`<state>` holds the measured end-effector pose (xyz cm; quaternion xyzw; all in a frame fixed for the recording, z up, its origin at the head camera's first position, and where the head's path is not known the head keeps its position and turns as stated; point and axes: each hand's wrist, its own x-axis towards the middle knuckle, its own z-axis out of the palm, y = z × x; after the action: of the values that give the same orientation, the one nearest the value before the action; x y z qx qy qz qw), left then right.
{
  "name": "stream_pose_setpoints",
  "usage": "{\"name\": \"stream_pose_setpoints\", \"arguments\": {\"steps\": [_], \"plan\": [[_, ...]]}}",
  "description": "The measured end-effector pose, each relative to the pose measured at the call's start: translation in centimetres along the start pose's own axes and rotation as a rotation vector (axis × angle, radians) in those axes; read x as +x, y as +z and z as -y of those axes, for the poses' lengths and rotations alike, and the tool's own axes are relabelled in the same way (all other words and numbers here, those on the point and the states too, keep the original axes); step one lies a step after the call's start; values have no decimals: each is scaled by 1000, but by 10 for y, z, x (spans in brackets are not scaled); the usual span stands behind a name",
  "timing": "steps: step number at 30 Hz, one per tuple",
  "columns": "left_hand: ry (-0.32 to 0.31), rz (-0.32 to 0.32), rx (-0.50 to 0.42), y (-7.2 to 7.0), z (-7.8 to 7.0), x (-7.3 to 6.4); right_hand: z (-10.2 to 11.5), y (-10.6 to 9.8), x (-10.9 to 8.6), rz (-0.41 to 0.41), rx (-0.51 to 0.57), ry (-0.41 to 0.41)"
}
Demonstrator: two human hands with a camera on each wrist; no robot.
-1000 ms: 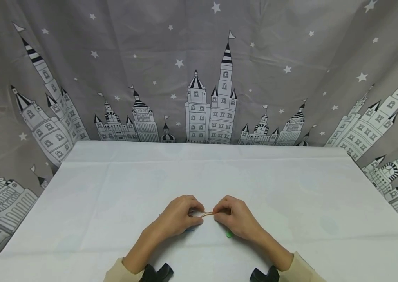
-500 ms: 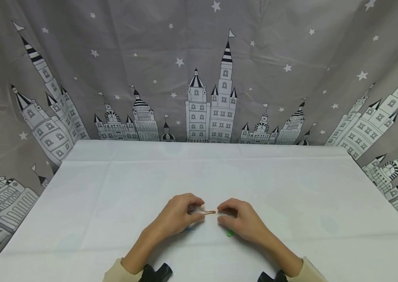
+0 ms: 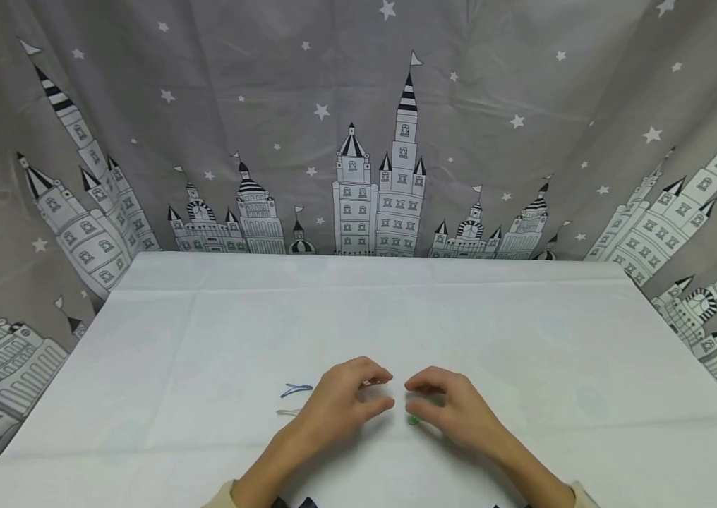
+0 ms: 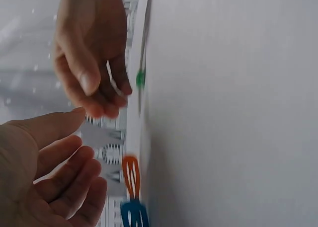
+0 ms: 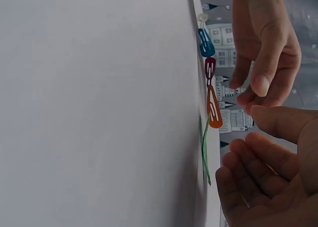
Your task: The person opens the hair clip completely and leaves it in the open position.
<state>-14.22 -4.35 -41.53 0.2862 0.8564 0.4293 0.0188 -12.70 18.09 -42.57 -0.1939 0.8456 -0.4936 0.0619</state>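
My left hand (image 3: 348, 395) hovers over the middle of the white table with thumb and fingers parted, nothing between them. Facing it, my right hand (image 3: 456, 406) is likewise relaxed and holds nothing. Snap hair clips lie in a row on the table. The orange hair clip (image 5: 214, 110) is close by the left hand's fingertips, mostly covered by them in the head view. A green hair clip (image 3: 413, 420) is partly hidden under the right hand. Beyond the orange one come a dark red hair clip (image 5: 210, 69), a blue hair clip (image 5: 206, 43) and a pale hair clip (image 5: 202, 18).
A white cloth covers the table (image 3: 523, 331). Behind it hangs a grey curtain (image 3: 485, 92) printed with castles and stars.
The right fingers have left the orange hair clip and drawn back right. The left hand has shifted right over that clip, uncovering the blue and pale clips at the left.
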Motion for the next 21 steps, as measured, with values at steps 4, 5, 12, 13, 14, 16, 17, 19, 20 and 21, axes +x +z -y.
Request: {"name": "stream_pose_setpoints", "arguments": {"steps": [4,5,12,13,14,16,17,19,20,21], "plan": [[-16,21,-44,11,-10,-3,1,-7,-8,-14,-29,-30],[-26,20,-49,13,-11,-4,0,-9,-10,-17,-37,-39],[-109,23,-42,26,-16,-5,-7,-25,-21,-45,-83,-33],[-118,26,-32,27,-16,-5,-8,-26,-22,-47,-83,-27],[-128,27,-24,29,-16,-5,-10,-27,-23,-47,-78,-19],[-148,33,-15,31,-17,-4,-12,-27,-22,-42,-63,-7],[-153,33,-8,32,-17,-4,-13,-27,-21,-38,-51,-8],[-160,34,2,33,-17,-3,-16,-26,-20,-27,-28,-10],[-159,33,10,34,-16,-2,-16,-25,-19,-22,-19,-11],[-156,32,20,35,-16,-2,-17,-25,-19,-20,-16,-16]]}}
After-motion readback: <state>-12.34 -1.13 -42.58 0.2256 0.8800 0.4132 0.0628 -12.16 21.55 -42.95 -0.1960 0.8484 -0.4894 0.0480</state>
